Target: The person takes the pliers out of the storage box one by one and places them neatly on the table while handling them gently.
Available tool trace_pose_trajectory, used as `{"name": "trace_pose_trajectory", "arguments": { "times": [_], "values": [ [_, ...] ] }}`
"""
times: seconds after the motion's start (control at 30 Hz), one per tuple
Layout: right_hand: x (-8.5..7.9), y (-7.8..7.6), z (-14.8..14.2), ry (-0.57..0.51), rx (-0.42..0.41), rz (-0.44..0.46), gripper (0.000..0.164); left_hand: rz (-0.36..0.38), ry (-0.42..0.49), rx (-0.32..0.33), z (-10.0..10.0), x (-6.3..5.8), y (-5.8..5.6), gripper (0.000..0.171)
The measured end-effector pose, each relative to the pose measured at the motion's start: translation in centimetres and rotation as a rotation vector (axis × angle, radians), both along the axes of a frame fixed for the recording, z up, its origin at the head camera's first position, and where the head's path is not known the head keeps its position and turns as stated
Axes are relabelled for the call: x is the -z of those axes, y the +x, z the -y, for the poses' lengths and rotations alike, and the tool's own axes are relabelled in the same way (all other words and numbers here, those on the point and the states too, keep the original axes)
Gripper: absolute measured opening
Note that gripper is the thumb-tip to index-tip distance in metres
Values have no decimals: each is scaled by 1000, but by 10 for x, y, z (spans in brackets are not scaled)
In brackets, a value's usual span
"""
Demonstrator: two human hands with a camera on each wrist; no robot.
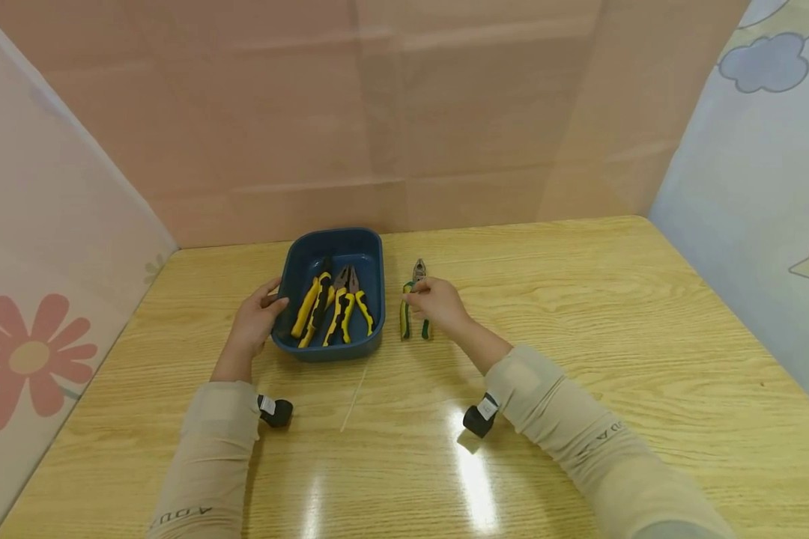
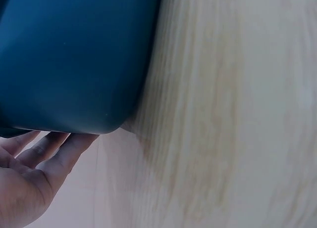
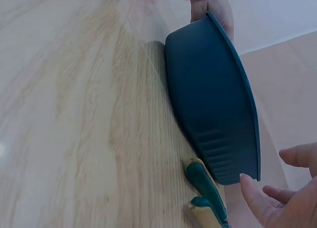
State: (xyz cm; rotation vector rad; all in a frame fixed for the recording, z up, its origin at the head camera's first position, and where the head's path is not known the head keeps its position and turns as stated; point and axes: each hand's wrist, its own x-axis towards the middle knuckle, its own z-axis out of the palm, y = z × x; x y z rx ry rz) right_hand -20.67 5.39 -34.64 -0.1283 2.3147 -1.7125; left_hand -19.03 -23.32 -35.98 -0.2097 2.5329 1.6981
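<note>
A dark blue plastic bin (image 1: 330,350) stands on the table, with several yellow-and-black pliers (image 1: 340,311) lying inside. At its left side my left hand (image 1: 252,320) holds the wall, thumb at the rim; in the left wrist view the fingers (image 2: 62,156) lie against the outside of the bin. Right of the bin, a pair of combination pliers (image 1: 406,318) with green-and-yellow handles lies on the table, jaws pointing away. My right hand (image 1: 441,305) hovers over these pliers, partly covering them. In the right wrist view its fingers (image 3: 260,201) are spread apart and hold nothing.
The wood-grain table (image 1: 580,314) reaches back to a pinkish cloth backdrop (image 1: 445,112). Printed panels (image 1: 34,224) stand at both sides. A thin pale line (image 1: 353,400) shows on the table in front of the bin. Black wrist cameras (image 1: 480,418) hang below both sleeves.
</note>
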Motion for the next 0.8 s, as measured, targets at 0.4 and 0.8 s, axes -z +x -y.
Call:
{"name": "trace_pose_trajectory", "arguments": {
  "times": [0.4,0.8],
  "values": [
    [-6,3,8,-91,3,38,38,1,-3,-6,2,3,-1,51],
    [-11,3,16,-165,12,101,39,-10,2,1,2,3,-1,51]
  ]
}}
